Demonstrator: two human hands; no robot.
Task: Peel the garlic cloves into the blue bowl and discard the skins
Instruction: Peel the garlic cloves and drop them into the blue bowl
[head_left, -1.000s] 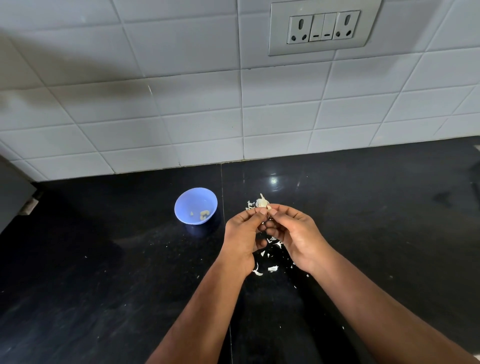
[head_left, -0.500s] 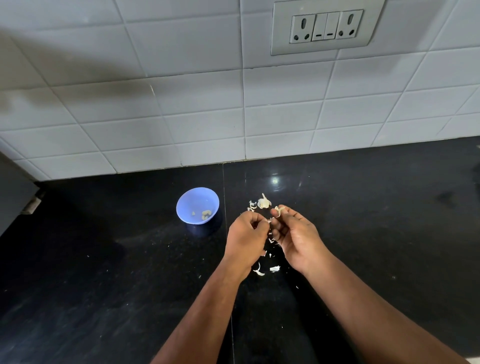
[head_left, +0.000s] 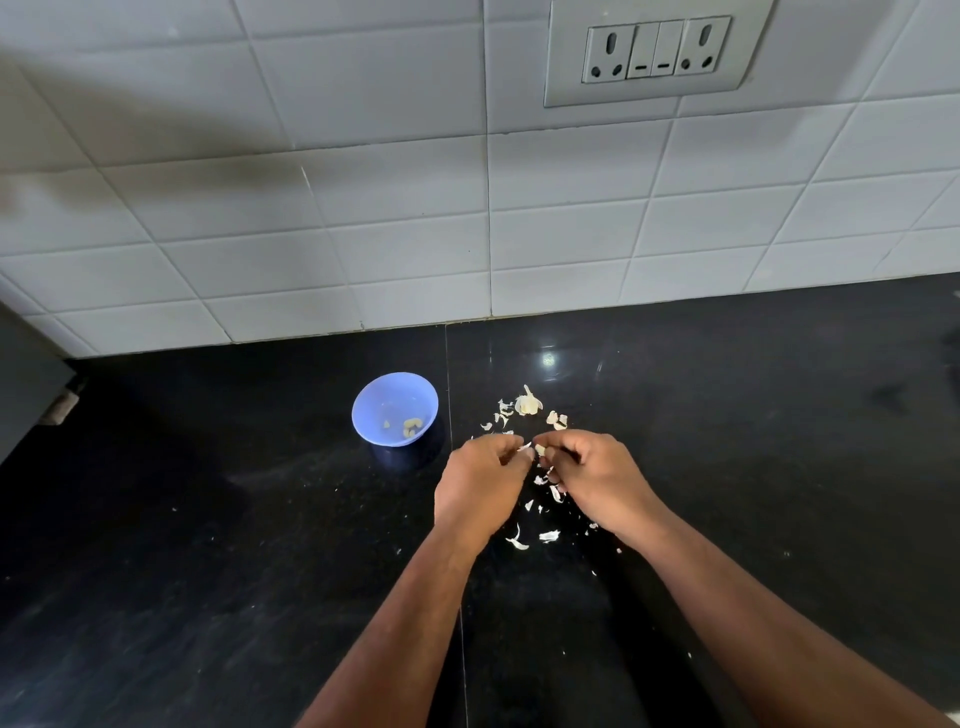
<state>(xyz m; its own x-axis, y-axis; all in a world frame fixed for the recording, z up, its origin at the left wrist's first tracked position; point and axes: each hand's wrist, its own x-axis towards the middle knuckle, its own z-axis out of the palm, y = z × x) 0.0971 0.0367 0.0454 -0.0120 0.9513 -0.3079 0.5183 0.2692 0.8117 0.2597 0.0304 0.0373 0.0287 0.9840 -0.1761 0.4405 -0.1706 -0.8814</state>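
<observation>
A small blue bowl (head_left: 395, 408) stands on the black counter with a few peeled garlic cloves (head_left: 411, 426) inside. To its right my left hand (head_left: 480, 486) and my right hand (head_left: 597, 480) meet fingertip to fingertip. My right hand pinches a small garlic clove (head_left: 540, 449); my left hand pinches a strip of its skin (head_left: 525, 446). Just beyond the hands lie a garlic bulb remnant (head_left: 528, 402) and a loose clove (head_left: 557, 419). White skin scraps (head_left: 548, 535) are scattered under and between my hands.
The black stone counter (head_left: 208, 545) runs back to a white tiled wall (head_left: 363, 208) with a socket plate (head_left: 657, 49). A grey object (head_left: 26, 384) sits at the far left edge.
My hands have shifted slightly toward me and lower, uncovering the bulb remnant and loose clove behind them. They stay together on the clove.
</observation>
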